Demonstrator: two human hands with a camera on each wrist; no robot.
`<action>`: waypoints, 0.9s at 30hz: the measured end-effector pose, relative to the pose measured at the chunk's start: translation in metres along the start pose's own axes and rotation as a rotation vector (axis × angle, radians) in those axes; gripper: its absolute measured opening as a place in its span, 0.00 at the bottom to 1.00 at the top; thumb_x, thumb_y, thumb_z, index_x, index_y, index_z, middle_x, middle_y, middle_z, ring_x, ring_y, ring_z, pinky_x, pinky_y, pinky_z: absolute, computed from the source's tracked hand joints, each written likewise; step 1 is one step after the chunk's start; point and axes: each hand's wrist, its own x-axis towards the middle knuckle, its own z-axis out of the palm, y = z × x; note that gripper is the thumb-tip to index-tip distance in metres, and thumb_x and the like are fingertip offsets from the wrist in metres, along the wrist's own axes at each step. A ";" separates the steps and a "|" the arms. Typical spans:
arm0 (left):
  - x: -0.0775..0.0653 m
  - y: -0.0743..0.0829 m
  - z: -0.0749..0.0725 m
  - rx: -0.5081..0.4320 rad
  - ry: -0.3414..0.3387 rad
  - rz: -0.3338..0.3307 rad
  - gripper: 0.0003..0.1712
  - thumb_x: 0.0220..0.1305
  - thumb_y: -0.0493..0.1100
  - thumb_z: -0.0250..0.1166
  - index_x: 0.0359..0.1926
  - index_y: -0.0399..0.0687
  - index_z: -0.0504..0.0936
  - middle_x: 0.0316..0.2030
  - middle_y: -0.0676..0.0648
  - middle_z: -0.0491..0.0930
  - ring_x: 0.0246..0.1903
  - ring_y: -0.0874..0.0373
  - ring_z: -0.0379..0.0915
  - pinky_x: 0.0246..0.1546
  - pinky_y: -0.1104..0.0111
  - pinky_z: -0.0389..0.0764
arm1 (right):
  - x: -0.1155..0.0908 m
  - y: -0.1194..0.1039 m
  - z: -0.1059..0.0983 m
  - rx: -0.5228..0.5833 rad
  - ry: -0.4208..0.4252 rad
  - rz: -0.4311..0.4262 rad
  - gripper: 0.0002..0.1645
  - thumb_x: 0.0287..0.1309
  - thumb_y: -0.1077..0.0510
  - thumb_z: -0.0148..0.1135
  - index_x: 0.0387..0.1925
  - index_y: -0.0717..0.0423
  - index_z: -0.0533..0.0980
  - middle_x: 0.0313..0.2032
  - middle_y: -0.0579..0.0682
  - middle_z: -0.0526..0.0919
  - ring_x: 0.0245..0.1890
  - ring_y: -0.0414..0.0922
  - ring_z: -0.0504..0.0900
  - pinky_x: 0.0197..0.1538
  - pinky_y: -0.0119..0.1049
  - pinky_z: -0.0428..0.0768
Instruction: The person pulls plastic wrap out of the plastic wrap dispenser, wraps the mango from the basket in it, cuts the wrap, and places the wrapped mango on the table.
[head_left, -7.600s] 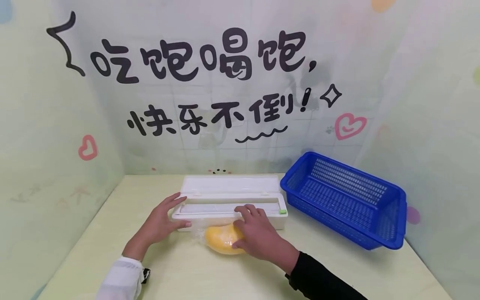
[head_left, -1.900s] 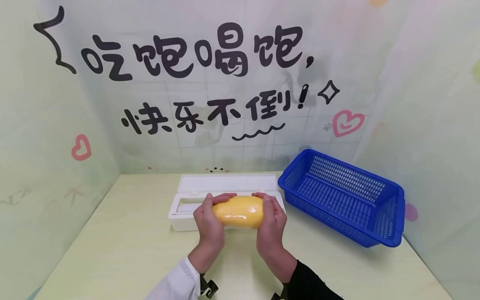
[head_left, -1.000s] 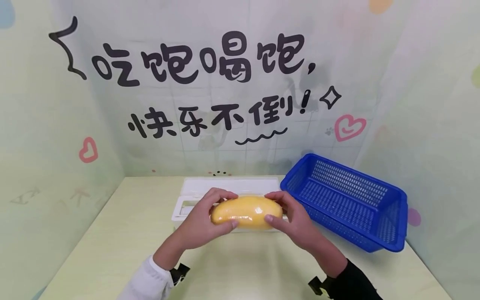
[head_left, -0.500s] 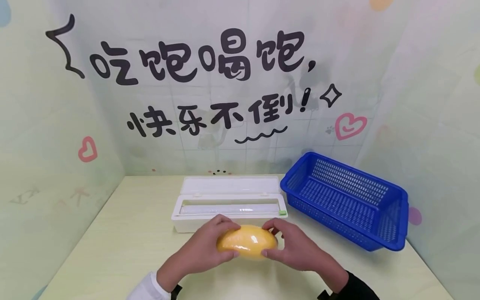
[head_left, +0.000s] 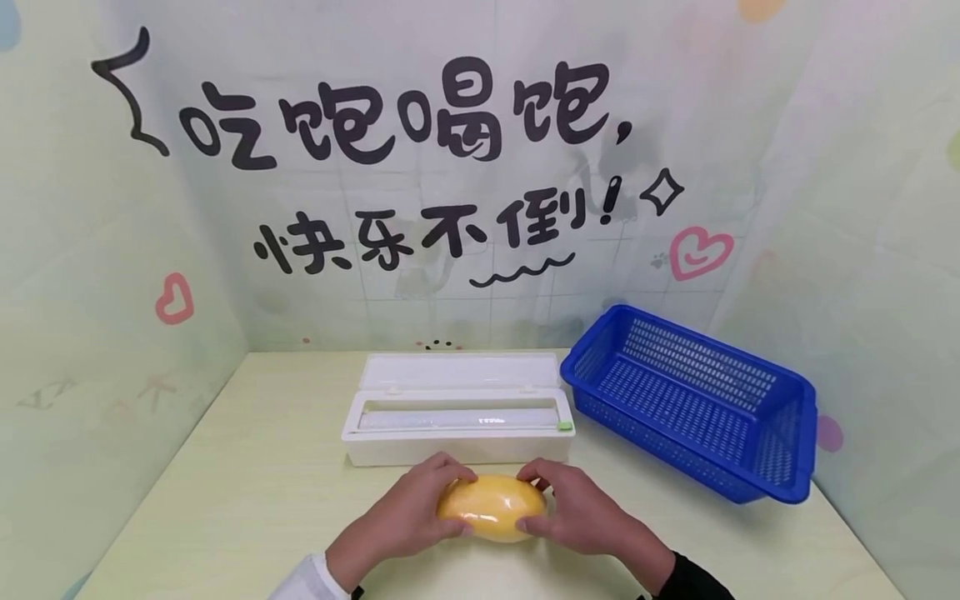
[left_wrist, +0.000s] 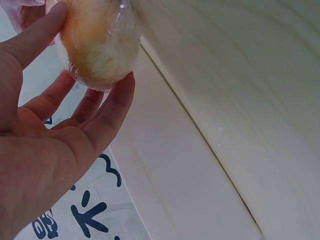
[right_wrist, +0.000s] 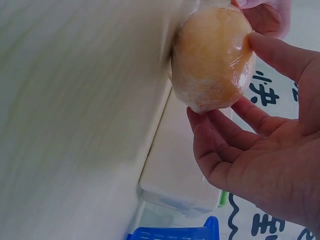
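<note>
A yellow mango [head_left: 491, 508] wrapped in clear cling film lies between my two hands, low over the table in front of the white box. My left hand [head_left: 408, 510] holds its left end, thumb on the near side and fingers on the far side. On the right end, my right hand [head_left: 581, 508] grips in the same way. Film gathers whitish over the mango's end in the left wrist view [left_wrist: 100, 50] and glints on the mango in the right wrist view [right_wrist: 212, 60]. Just behind stands a cling film dispenser [head_left: 457, 450], lid raised, its roll visible inside.
A blue perforated basket [head_left: 686, 400] stands at the back right, close to the dispenser's right end. A green slider [head_left: 565, 426] sits at the dispenser's right front corner. Printed walls border the pale wooden table [head_left: 247, 467] at the back and sides.
Earlier the mango lay against the dispenser with film around it; then both hands held it up before the dispenser. Since then they have lowered it toward me, close to the table.
</note>
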 end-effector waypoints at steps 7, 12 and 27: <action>0.000 -0.002 0.000 -0.015 -0.023 -0.013 0.30 0.50 0.47 0.81 0.53 0.50 0.79 0.47 0.55 0.76 0.42 0.65 0.73 0.45 0.69 0.78 | 0.000 -0.002 0.002 -0.014 0.027 0.002 0.28 0.52 0.45 0.76 0.51 0.49 0.78 0.46 0.39 0.84 0.46 0.40 0.81 0.49 0.39 0.78; -0.001 -0.001 0.000 -0.025 -0.042 -0.018 0.30 0.51 0.46 0.80 0.54 0.49 0.78 0.48 0.55 0.75 0.43 0.64 0.73 0.46 0.68 0.79 | -0.002 -0.004 0.003 -0.008 0.033 0.009 0.28 0.51 0.45 0.77 0.51 0.50 0.78 0.46 0.40 0.84 0.46 0.40 0.81 0.51 0.43 0.79; 0.018 0.014 -0.031 0.097 -0.020 -0.062 0.33 0.59 0.53 0.74 0.63 0.48 0.77 0.58 0.48 0.76 0.57 0.51 0.76 0.59 0.53 0.78 | 0.006 -0.013 -0.022 -0.031 0.128 0.053 0.33 0.55 0.43 0.74 0.58 0.53 0.76 0.54 0.51 0.82 0.50 0.49 0.81 0.47 0.42 0.80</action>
